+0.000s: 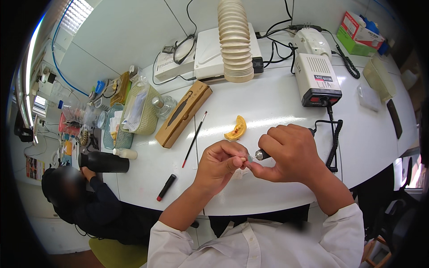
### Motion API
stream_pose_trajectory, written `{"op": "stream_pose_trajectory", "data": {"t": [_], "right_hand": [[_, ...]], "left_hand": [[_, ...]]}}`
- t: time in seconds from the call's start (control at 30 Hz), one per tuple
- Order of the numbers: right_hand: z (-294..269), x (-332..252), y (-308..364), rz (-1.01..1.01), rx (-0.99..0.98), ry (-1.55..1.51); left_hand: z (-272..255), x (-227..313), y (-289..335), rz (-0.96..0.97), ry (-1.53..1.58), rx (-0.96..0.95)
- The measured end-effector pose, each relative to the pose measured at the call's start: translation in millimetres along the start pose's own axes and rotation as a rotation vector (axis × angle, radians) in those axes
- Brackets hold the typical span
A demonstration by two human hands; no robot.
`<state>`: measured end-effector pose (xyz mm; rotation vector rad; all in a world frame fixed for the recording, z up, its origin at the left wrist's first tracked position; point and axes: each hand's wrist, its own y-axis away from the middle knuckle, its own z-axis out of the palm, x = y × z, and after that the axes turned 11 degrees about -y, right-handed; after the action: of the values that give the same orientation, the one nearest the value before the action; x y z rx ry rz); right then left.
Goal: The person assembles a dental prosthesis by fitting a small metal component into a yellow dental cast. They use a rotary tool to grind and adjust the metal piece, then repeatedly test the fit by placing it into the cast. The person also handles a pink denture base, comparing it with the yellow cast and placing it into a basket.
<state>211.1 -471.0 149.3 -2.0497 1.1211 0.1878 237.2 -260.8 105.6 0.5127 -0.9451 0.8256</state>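
My left hand (219, 166) pinches a tiny pale piece (243, 159) between thumb and fingertips; its exact kind is too small to tell. Wrapped round a rotary handpiece (262, 154) with a dark body and silver tip, my right hand (289, 154) points it leftward. The tip is right beside the pale piece, but contact cannot be made out. Both hands are close together above the near part of the white table (268, 196). Just beyond them lies a yellow crescent-shaped piece (237, 128) with reddish spots, resembling a dental model.
A ribbed suction hose (236, 42) hangs at the back. To the right stand a motor control box (318, 80) and its coiled cord (333, 149). Leftward lie a brush (195, 138), a black-and-red pen (166, 187) and a long cardboard box (184, 114). A person (103, 205) sits at left.
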Motion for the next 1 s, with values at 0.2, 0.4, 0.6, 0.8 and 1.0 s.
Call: {"op": "stream_pose_trajectory", "data": {"t": [0.2,0.4,0.6,0.8,1.0], "right_hand": [[6.5,2.5,3.8,0.015,0.002,-0.037],[3.4,0.0,1.2,0.013,-0.032,-0.027],[1.9,-1.6,1.4,0.009,-0.039,-0.017],[0.6,-2.2,0.1,0.014,-0.029,-0.016],[-0.7,0.2,0.8,0.011,-0.023,0.002]], "left_hand": [[2.0,1.0,0.5,0.001,-0.031,0.024],[-3.0,-3.5,1.9,-0.002,0.019,0.006],[-4.0,-4.2,0.6,0.025,0.067,-0.042],[-4.6,-2.2,2.0,0.035,-0.015,-0.025],[1.7,0.2,4.2,0.007,-0.024,0.044]]}}
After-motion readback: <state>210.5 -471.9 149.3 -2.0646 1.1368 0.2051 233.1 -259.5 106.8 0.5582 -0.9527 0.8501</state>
